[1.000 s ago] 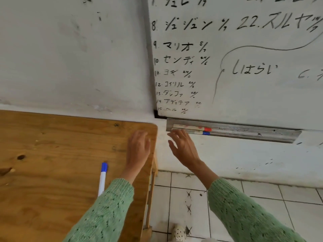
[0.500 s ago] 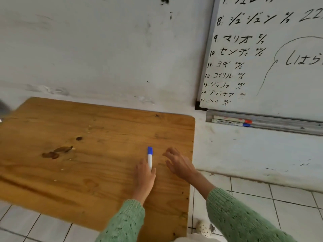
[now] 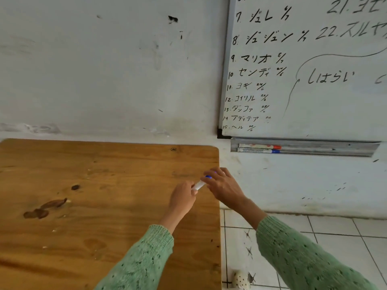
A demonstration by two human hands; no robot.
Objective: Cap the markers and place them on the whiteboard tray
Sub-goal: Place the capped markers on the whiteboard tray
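Observation:
A white marker with a blue cap [image 3: 200, 183] is lifted just above the wooden table [image 3: 104, 195], near its right edge. My left hand [image 3: 182, 197] grips the marker's white barrel. My right hand [image 3: 222, 185] has its fingers around the blue cap end. The metal whiteboard tray [image 3: 335, 149] hangs on the wall to the upper right. At the tray's left end two capped markers lie side by side, one with a red cap [image 3: 259, 146] and one with a blue cap [image 3: 259, 151].
The whiteboard [image 3: 314, 70] with black writing hangs above the tray. The table has dark stains [image 3: 45, 209] on its left part. White floor tiles [image 3: 335, 237] lie to the right of the table, with a spotted shoe [image 3: 240, 280] at the bottom edge.
My left hand picked the blue-capped marker up off the table. My right hand, which was near the tray a second ago, came over and closed on the cap end.

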